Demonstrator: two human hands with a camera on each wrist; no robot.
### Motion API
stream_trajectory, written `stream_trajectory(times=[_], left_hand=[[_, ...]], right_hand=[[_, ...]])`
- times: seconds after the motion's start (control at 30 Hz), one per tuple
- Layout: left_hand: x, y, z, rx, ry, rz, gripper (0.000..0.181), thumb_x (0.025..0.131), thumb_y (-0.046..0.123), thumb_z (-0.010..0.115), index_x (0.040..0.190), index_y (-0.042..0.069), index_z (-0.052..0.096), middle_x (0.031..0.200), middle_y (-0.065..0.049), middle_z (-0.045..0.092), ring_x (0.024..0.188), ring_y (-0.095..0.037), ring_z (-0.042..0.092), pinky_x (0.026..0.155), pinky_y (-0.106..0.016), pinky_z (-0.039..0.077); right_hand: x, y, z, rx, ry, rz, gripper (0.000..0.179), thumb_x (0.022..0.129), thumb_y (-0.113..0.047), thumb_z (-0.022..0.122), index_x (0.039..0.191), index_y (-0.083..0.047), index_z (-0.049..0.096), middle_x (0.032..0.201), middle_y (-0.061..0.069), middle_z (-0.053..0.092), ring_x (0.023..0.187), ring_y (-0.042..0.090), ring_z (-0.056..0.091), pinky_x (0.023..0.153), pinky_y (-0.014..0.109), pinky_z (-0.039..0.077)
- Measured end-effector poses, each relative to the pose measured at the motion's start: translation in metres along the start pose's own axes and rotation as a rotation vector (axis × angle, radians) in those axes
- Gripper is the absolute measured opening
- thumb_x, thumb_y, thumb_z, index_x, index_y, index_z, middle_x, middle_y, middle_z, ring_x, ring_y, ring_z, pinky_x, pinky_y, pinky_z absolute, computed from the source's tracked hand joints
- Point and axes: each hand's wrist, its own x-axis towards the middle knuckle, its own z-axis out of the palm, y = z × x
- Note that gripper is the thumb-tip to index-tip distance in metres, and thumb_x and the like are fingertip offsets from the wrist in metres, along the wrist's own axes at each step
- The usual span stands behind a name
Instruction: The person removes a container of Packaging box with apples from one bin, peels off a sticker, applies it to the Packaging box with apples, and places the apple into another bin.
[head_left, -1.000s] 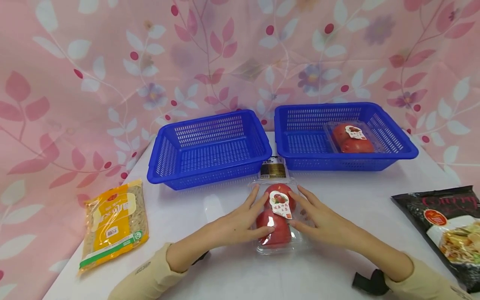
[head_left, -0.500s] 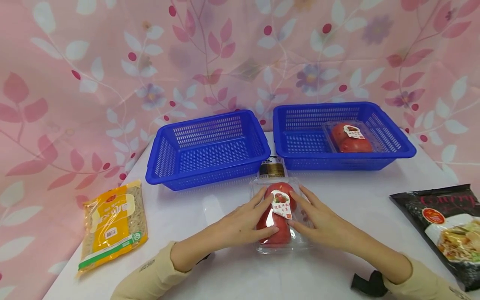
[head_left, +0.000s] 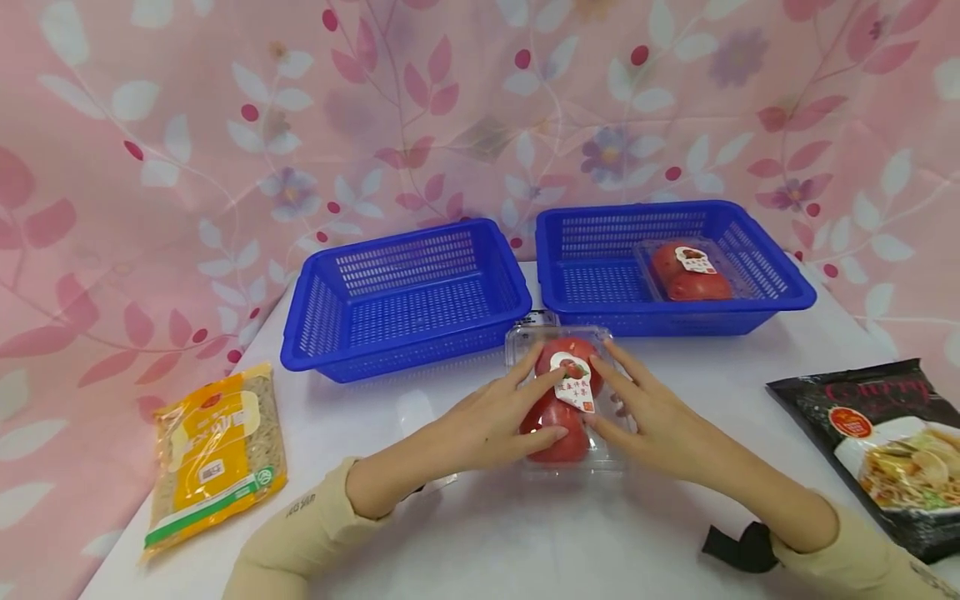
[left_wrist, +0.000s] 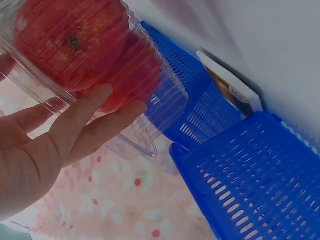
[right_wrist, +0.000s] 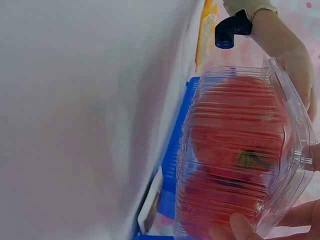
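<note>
A clear plastic box (head_left: 572, 390) of red round fruit, with a white label on its lid, is held between my two hands in front of the baskets. My left hand (head_left: 491, 423) grips its left side, with fingers above and below the rim in the left wrist view. My right hand (head_left: 660, 425) grips the right side. In the right wrist view, a green stem (right_wrist: 254, 159) shows through the ribbed bottom, and the box is lifted off the white table. Behind the box, partly hidden, lies a flat white and gold package (left_wrist: 230, 82).
At the back left stands a blue basket (head_left: 405, 341) with nothing in it. Another blue basket (head_left: 675, 318) beside it holds a similar fruit box (head_left: 688, 273). A yellow grain bag (head_left: 213, 458) lies at left, a black noodle bag (head_left: 873, 450) at right.
Both hands have raised the fruit box and moved it slightly toward the baskets. It now covers more of the white and gold package. The head view has shifted a little.
</note>
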Motion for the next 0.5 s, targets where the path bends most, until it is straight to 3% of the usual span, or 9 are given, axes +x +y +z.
stream_trajectory(times=[0.23, 0.5], left_hand=[[0.011, 0.007, -0.013, 0.024, -0.008, 0.038, 0.063, 0.087, 0.055, 0.048, 0.143, 0.036, 0.027, 0.153, -0.003, 0.004, 0.131, -0.033, 0.031, 0.086, -0.043, 0.046], [0.029, 0.008, -0.023, 0.014, 0.08, 0.138, 0.053, 0.089, 0.043, 0.053, 0.139, 0.029, 0.041, 0.152, -0.009, 0.015, 0.127, -0.034, 0.036, 0.089, -0.047, 0.043]], right_hand=[[0.003, -0.001, -0.019, -0.039, 0.011, 0.022, 0.076, 0.087, -0.044, 0.057, 0.144, -0.004, 0.026, 0.15, 0.017, 0.015, 0.098, 0.03, 0.058, 0.066, 0.035, 0.054], [0.01, 0.001, -0.04, -0.056, 0.029, 0.059, 0.068, 0.091, -0.039, 0.053, 0.144, -0.004, 0.027, 0.149, 0.016, 0.018, 0.107, 0.033, 0.051, 0.073, 0.042, 0.053]])
